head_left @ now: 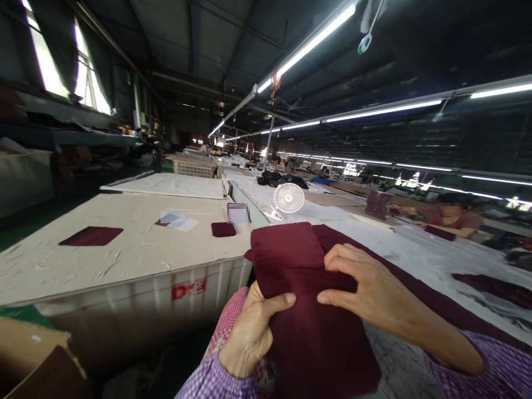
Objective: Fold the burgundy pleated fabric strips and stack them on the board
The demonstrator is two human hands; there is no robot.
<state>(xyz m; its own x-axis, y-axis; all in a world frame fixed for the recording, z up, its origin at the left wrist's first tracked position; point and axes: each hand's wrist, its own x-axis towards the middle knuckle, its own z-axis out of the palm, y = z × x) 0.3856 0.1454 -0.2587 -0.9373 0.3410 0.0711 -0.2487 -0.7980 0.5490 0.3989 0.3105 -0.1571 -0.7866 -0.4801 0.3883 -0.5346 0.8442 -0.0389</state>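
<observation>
A folded piece of dark maroon cloth (299,260) is held up in front of me, over the gap between two tables. My left hand (253,327) grips its lower left edge, thumb on top of the fabric. My right hand (366,291) pinches the cloth from the right, fingers curled over its front. A longer strip of the same maroon cloth (419,293) runs along the white table under my right forearm.
To the left stands a paper-covered table (124,260) with maroon cloth pieces (91,235), (223,229) and white papers (178,220). A small white fan (288,198) stands ahead. A person (449,219) sits at the right table beside a maroon stack (379,204). A cardboard box (37,360) is at lower left.
</observation>
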